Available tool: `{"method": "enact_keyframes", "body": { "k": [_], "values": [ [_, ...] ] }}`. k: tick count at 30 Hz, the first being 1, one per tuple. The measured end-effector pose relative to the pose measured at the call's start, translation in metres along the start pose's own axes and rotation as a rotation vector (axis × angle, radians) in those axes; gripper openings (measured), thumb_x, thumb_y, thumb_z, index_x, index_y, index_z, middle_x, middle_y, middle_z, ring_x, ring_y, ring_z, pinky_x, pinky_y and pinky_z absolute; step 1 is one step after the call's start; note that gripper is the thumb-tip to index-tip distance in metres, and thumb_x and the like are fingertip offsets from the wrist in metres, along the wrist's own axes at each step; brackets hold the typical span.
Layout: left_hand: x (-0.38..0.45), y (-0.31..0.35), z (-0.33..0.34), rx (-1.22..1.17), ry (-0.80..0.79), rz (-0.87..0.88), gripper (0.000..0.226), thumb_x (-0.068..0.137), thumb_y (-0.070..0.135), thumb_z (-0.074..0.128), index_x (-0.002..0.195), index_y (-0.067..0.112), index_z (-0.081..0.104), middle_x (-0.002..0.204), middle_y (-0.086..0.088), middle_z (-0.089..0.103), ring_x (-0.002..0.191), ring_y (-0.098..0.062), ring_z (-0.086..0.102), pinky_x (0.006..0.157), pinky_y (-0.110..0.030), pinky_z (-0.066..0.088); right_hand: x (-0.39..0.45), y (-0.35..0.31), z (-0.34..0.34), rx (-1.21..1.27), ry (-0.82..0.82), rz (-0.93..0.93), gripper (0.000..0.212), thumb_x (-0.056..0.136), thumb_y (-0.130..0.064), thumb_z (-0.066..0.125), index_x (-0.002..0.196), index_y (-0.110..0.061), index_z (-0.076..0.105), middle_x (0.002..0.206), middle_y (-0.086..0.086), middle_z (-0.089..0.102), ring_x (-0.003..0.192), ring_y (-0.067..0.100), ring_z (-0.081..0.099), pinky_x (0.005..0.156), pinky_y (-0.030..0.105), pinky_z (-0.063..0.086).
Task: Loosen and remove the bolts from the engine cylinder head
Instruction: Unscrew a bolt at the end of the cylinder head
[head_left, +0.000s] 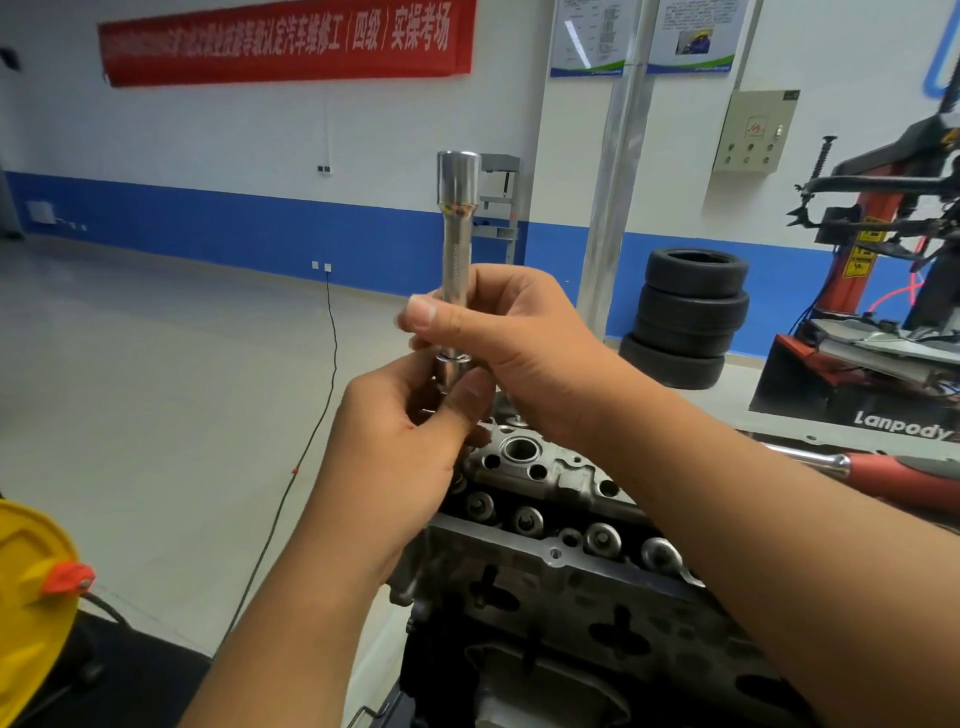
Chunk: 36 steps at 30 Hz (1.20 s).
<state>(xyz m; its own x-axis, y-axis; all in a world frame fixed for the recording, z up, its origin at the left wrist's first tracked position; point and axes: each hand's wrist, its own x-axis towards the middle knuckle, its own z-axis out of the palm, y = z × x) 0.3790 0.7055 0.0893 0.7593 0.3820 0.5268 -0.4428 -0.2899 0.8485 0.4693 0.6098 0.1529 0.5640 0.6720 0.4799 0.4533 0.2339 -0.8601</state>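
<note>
- The right hand (511, 353) grips a chrome extension bar (457, 244) held upright above the engine; thumb and fingers are curled round its knurled mid-section, with the thumb across the front.
- The bar is a polished steel cylinder whose top end flares into a wider, smooth round collar, and a cross-hatched band runs down the shaft below it.
- The left hand (400, 447) pinches a short shiny socket (451, 373) at the bar's lower end, fingers curled in from below and thumb pressed on its side.
- The socket touches the bar's bottom end; whether it is fully seated, I cannot tell.
- The cylinder head (550, 519) sits below the hands, a rough cast grey metal block with round bores and dark cut-outs.
- Along its near upper edge stands a row of round valve caps (602, 538), dull and oily.
- No bolt can be told apart with certainty among the holes on the head's top face.
- A red-handled wrench (893, 470) with a chrome neck lies at the head's right edge.
- Behind, black rubber tyres (685, 317) are stacked by a blue-banded wall.
</note>
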Motion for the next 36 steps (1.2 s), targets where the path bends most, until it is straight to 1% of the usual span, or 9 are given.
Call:
{"method": "enact_keyframes", "body": {
  "k": [3,7,10,14,19,22,26,32,36],
  "values": [
    [0.003,0.000,-0.006,0.013,-0.120,-0.035,0.023,0.105,0.049,0.052,0.114,0.037,0.070,0.100,0.010,0.079,0.090,-0.014,0.078,0.088,-0.047,0.060,0.000,0.000,-0.002,-0.018,-0.051,0.025,0.029,0.091,-0.027,0.076,0.093,0.001,0.072,0.104,0.023,0.075,0.091,0.024,0.069,0.083,0.045,0.058],
    [0.004,-0.003,-0.014,-0.029,-0.186,-0.016,0.030,0.099,0.038,0.049,0.119,0.038,0.071,0.108,0.006,0.079,0.098,-0.021,0.078,0.095,-0.049,0.057,-0.002,-0.001,-0.003,0.024,-0.105,0.086,0.017,0.092,-0.029,0.074,0.080,-0.017,0.076,0.093,0.007,0.078,0.072,0.012,0.070,0.056,0.023,0.051],
    [0.002,-0.007,-0.012,-0.063,-0.073,0.046,0.016,0.100,0.031,0.067,0.113,0.036,0.076,0.102,0.003,0.080,0.090,-0.023,0.079,0.088,-0.051,0.061,-0.001,0.000,-0.002,0.017,-0.100,0.083,0.012,0.085,-0.026,0.079,0.080,-0.015,0.074,0.096,0.018,0.069,0.081,0.029,0.061,0.063,0.035,0.049],
    [-0.001,-0.008,-0.009,-0.091,0.113,0.056,0.033,0.068,0.047,0.079,0.099,0.040,0.081,0.092,0.005,0.079,0.082,-0.023,0.079,0.080,-0.051,0.064,0.000,0.001,-0.002,0.006,-0.076,0.077,0.019,0.082,-0.015,0.084,0.089,-0.005,0.068,0.091,0.019,0.067,0.083,0.031,0.065,0.079,0.049,0.053],
    [-0.002,-0.011,-0.011,-0.074,-0.005,0.005,0.021,0.095,0.053,0.067,0.112,0.044,0.078,0.103,0.008,0.081,0.098,-0.017,0.077,0.095,-0.052,0.059,-0.001,0.001,0.001,-0.006,-0.056,0.091,0.023,0.086,-0.015,0.082,0.089,-0.002,0.063,0.110,0.049,0.057,0.086,0.037,0.057,0.071,0.048,0.046],
    [-0.002,-0.012,-0.016,-0.118,-0.074,-0.026,0.028,0.103,0.032,0.053,0.121,0.036,0.075,0.114,0.006,0.079,0.108,-0.020,0.076,0.101,-0.051,0.056,-0.002,-0.001,-0.003,-0.011,-0.075,0.092,0.021,0.091,-0.016,0.077,0.089,0.000,0.063,0.107,0.031,0.072,0.093,0.035,0.063,0.075,0.047,0.049],
    [-0.004,-0.017,-0.014,-0.110,0.047,0.011,0.027,0.098,0.012,0.067,0.116,0.030,0.076,0.108,0.005,0.081,0.103,-0.022,0.077,0.099,-0.053,0.058,-0.004,-0.002,-0.005,0.018,-0.148,0.123,0.036,0.100,-0.017,0.065,0.112,0.016,0.062,0.106,0.012,0.076,0.097,0.027,0.069,0.085,0.050,0.051],
    [-0.007,-0.021,-0.009,-0.175,0.207,0.034,0.030,0.063,0.036,0.085,0.092,0.026,0.080,0.088,0.002,0.081,0.084,-0.017,0.079,0.080,-0.034,0.066,-0.003,0.007,-0.003,0.031,-0.156,0.137,0.021,0.085,-0.024,0.076,0.094,-0.007,0.066,0.098,0.012,0.075,0.093,0.027,0.070,0.087,0.051,0.056],
    [-0.006,-0.023,-0.009,-0.202,0.204,0.039,0.024,0.067,0.036,0.085,0.090,0.031,0.082,0.087,0.001,0.081,0.082,-0.017,0.079,0.081,-0.041,0.065,-0.001,0.010,-0.001,0.041,-0.136,0.117,0.018,0.083,-0.023,0.077,0.083,-0.012,0.063,0.093,0.012,0.076,0.092,0.026,0.071,0.081,0.048,0.056]
  ]
}}
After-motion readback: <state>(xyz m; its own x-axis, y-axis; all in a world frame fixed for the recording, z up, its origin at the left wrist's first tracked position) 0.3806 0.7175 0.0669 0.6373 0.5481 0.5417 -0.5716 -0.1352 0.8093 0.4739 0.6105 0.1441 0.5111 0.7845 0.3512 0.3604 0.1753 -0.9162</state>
